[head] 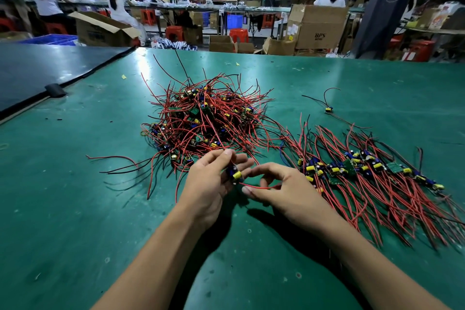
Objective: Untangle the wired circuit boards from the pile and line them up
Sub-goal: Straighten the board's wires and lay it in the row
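A tangled pile [203, 118] of small circuit boards with red and black wires lies in the middle of the green table [75, 209]. To its right a row of boards [364, 171] lies side by side, wires trailing towards the near edge. My left hand [211, 184] grips one circuit board [235, 173] with a yellow capacitor just in front of the pile. My right hand [276, 189] pinches that board's red wire [259, 187] between thumb and fingers. One more wire from the board runs up into the pile.
A single board [328, 109] with thin wires lies apart at the back right. A dark mat [37, 73] covers the table's left rear corner. Beyond the table stand cardboard boxes [317, 27], red stools and people at other benches.
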Action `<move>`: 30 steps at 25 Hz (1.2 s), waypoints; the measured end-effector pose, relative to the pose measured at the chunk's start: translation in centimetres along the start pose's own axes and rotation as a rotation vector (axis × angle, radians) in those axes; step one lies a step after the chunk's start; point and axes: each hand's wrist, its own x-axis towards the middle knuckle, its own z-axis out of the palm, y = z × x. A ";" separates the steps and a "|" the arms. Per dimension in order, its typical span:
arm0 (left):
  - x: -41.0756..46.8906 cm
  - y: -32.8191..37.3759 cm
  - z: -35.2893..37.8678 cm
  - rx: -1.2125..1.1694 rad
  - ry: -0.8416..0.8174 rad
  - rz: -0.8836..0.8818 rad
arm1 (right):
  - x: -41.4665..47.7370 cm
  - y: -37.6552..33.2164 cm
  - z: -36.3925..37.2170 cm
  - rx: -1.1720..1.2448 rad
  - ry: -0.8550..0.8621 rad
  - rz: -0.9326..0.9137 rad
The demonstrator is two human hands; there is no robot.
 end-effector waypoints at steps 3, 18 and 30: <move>-0.1 0.1 0.3 -0.112 -0.008 -0.003 | -0.4 -0.4 0.5 -0.054 0.019 -0.053; -0.4 0.0 -1.2 0.006 -0.346 -0.301 | 0.3 -1.8 -1.9 0.662 0.031 0.033; -1.3 -0.4 -0.3 0.105 -0.420 -0.278 | 0.6 -1.3 -2.0 0.618 0.128 0.077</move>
